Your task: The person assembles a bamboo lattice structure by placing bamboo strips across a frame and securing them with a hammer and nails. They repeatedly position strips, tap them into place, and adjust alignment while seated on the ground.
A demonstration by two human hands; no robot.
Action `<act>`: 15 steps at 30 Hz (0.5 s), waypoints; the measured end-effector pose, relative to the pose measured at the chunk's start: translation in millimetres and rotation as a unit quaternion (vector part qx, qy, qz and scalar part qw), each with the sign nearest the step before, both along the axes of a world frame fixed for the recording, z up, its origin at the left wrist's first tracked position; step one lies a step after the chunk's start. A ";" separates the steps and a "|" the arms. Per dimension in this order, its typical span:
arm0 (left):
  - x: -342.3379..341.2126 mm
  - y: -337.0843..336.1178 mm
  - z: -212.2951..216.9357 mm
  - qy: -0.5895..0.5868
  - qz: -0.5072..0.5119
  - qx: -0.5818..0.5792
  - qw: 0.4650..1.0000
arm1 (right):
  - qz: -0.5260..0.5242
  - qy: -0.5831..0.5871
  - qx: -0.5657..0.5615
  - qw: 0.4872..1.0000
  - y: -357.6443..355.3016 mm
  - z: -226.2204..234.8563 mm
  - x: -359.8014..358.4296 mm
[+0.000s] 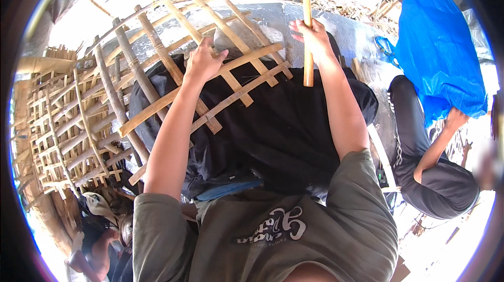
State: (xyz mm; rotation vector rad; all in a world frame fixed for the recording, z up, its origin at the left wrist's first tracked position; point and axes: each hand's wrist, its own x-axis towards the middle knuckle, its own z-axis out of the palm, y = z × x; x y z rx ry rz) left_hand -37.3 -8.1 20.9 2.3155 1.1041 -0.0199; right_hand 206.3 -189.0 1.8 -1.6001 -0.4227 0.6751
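The seated person's grey-green shirt (336, 224) is carrying pale lettering across the chest, appearing upside down and partly lost in folds. A wooden lattice (164, 54) is lying across the dark-clothed lap (273, 124), reaching out to the upper left; its crossed slats are showing pale tan and grey-brown tones, with uneven ends jutting out. The left hand (203, 64) is resting at the lattice's near part, fingers partly curled and thumb spread; whether they are pinching anything is impossible to tell. The right hand (316, 39) is gripping a tool's smooth yellowish wooden handle (308, 69), holding it upright just beside the lattice. Glare is washing out the tool's top end. The forearms are covering some slats. At right, a co-worker's hand (455, 119) is touching a blue sack (438, 51); the fisheye rim is cutting that person off.
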 end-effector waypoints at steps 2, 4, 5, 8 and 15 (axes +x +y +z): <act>4.2 0.9 -1.7 0.001 0.012 -0.025 1.000 | 0.004 -0.003 -0.012 1.000 1.1 -1.8 0.7; 7.8 -1.9 -10.9 -0.002 0.014 0.008 1.000 | 0.013 -0.012 -0.014 1.000 1.9 0.4 -2.0; 7.0 -1.2 -14.3 0.003 0.015 0.021 1.000 | 0.017 -0.016 -0.014 1.000 2.6 1.6 -2.5; 8.8 -4.1 -8.2 0.025 -0.003 0.022 0.999 | 0.012 -0.016 -0.015 1.000 -2.7 -2.8 -0.4; 8.0 -10.1 5.3 0.042 0.021 0.040 0.998 | 0.001 0.010 -0.026 1.000 1.6 5.8 -0.8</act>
